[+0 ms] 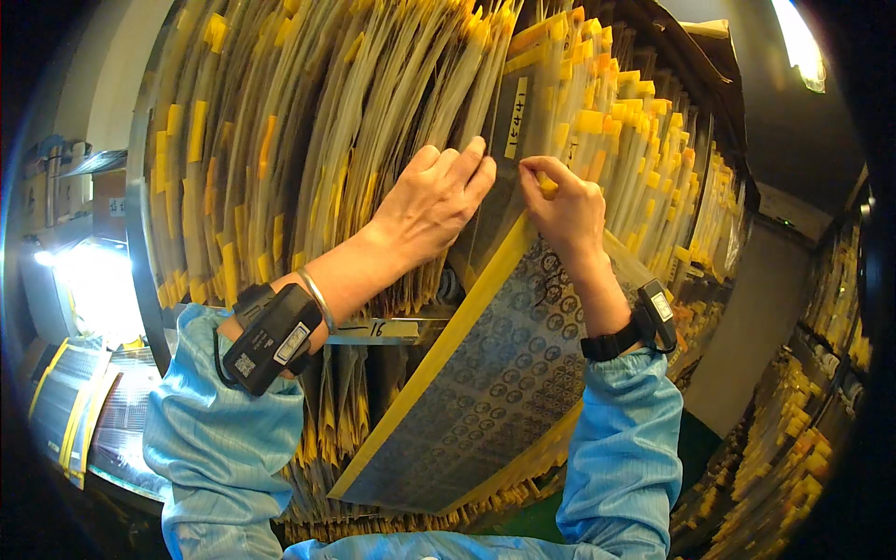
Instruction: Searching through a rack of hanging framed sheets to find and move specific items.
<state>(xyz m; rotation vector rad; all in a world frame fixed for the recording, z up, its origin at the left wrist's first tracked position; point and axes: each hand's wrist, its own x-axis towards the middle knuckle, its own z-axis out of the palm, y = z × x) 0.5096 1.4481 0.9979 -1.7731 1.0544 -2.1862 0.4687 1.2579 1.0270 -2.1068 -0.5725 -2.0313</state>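
Note:
A dark, see-through film sheet (pixel 481 411) with rows of printed circles and yellow-taped edges hangs at a slant in front of the shelf. At its upper end my right hand (pixel 567 207) is closed, thumb and forefinger pinched on the sheet's edge. My left hand (pixel 434 201) lies against the packed film sheets (pixel 373 121), its fingers bent and close together. What those fingers hold, if anything, is hidden behind them. Between and above the hands stands a dark sheet with a pale written label (pixel 516 117).
Yellow-tabbed sheets (pixel 644 159) crowd the rack to the right. A metal shelf edge (pixel 401 330) with a label runs under the upper row, above more hanging sheets. At left, a bright lamp (pixel 98 285) lights some films (pixel 70 401). Another full rack (pixel 775 448) stands far right.

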